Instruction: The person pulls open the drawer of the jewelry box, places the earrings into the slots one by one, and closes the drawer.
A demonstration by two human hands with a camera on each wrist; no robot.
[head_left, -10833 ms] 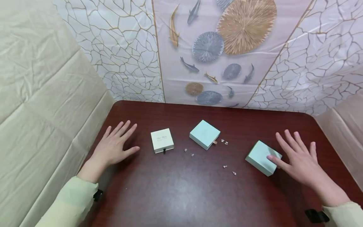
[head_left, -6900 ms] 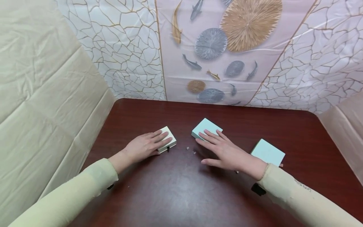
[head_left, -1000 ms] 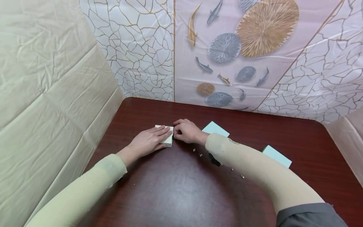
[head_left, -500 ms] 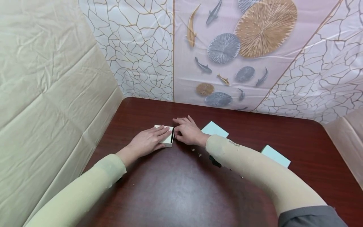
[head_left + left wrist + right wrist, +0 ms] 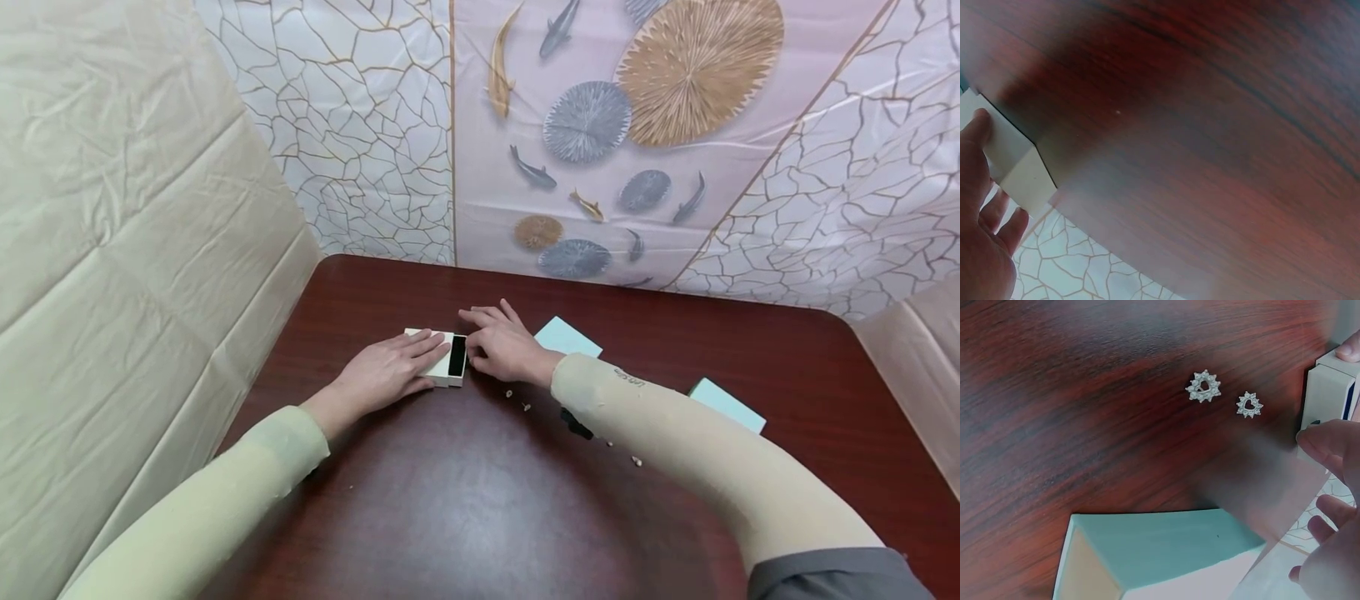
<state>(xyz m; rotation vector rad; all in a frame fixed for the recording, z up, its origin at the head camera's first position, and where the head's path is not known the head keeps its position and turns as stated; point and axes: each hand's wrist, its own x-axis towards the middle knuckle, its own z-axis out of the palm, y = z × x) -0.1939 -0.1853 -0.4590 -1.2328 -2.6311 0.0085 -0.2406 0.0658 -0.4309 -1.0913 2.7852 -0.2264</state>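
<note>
A small white drawer-style jewelry box (image 5: 438,380) lies on the table, its drawer (image 5: 457,357) slid partway out to the right, showing a black inside. My left hand (image 5: 386,364) holds the box's sleeve, fingers spread over the top and thumb along the near side; the left wrist view shows this thumb (image 5: 980,122) on the box wall. At the drawer's front, my right hand (image 5: 504,346) pinches the short black pull tab (image 5: 1315,422) with thumb and forefinger, other fingers loosely extended. Two silvery, spiky-edged stud earrings (image 5: 1202,386) lie near the right hand.
A mint-green box (image 5: 567,336) sits just beyond the right wrist; another mint-green box (image 5: 727,406) stands farther right. Two more tiny earrings (image 5: 637,461) lie beside the right forearm, which crosses over the dark wooden table (image 5: 450,500). A patterned cloth hangs behind the table.
Earlier both hands lay apart from the white box, which was closed and since got turned with its tab rightward. Over the last second the right hand has drawn the drawer out to the right.
</note>
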